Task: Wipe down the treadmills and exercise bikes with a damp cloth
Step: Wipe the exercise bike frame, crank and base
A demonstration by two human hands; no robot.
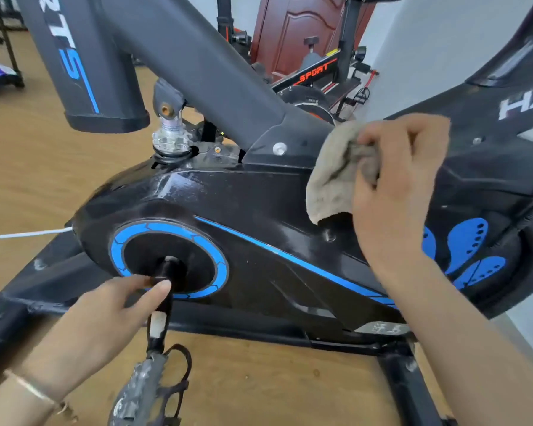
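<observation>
The right hand (397, 167) has its fingers curled tight around a bunched beige terry cloth (333, 179) and presses it against the upper part of the glossy black plastic housing (243, 204) of the black and blue exercise bike, just below the place where the grey frame tube (203, 72) joins it. A loose flap of the cloth hangs down to the left of the fingers. The left hand (105, 315), with a thin bracelet (31, 388) on its wrist, reaches to the black metal crank arm (163, 305) near the axle in the blue ring (166, 259). One finger lies straight along the crank. I cannot tell whether the other fingers close around it.

The cloth looks soft, light and limp, so I think it is best held as now, gathered in the palm, so that the fingers push a thick pad and no edge drags. The housing is hard and smooth. Pale smears show on its top edge, and where it is wet it will probably be slippery, so flat, firm strokes should suit it. The bike itself seems heavy and stiff and should not shift under wiping. The crank and the scuffed grey pedal (145, 385) below it can likely turn, so holding the crank is a sensible way to keep them quiet.

Around it lies a wooden floor (28, 164), with a red and black second bike (317, 75) before a brown door (290, 32).
</observation>
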